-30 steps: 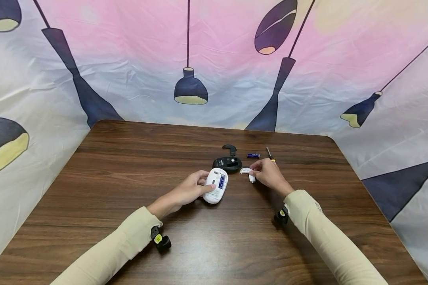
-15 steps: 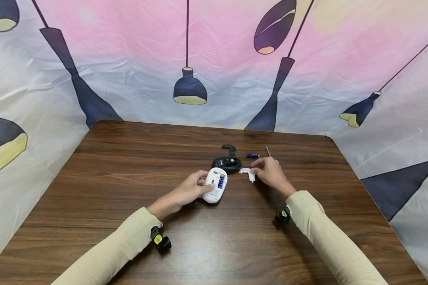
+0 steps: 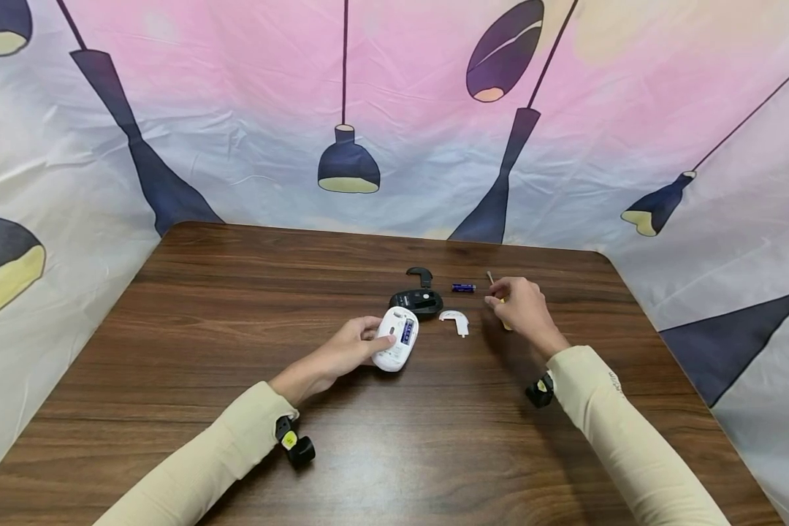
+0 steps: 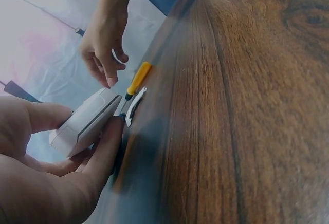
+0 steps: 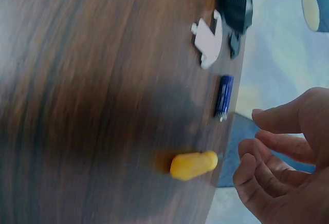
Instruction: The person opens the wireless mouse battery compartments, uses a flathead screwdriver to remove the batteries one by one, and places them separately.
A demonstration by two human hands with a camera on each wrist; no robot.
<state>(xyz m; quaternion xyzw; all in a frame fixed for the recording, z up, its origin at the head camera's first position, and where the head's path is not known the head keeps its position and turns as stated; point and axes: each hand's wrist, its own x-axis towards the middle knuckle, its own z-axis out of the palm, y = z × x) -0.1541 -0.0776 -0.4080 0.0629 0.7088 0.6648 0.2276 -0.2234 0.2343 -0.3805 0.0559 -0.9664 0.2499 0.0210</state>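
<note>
My left hand (image 3: 338, 358) grips a white computer mouse (image 3: 388, 359) by its side, thumb across its upturned underside. A blue battery (image 3: 408, 331) sits in the mouse's uncovered slot. My right hand (image 3: 526, 308), holding nothing, hovers over a screwdriver (image 5: 193, 165) with a yellow handle; the right wrist view shows a gap between the loosely bent fingers and the handle. Between the two hands, a white battery cover (image 3: 462, 321) lies on the table.
Just beyond the white mouse, a black mouse (image 3: 408, 301) lies underside up, its black cover (image 3: 424, 275) behind it. A loose blue battery (image 3: 463, 288) lies left of the screwdriver's shaft. A printed cloth (image 3: 256, 161) hangs behind the wooden table (image 3: 394, 453).
My right hand has let go of the white battery cover and moved right, over the screwdriver. The left hand keeps its grip on the white mouse almost unmoved.
</note>
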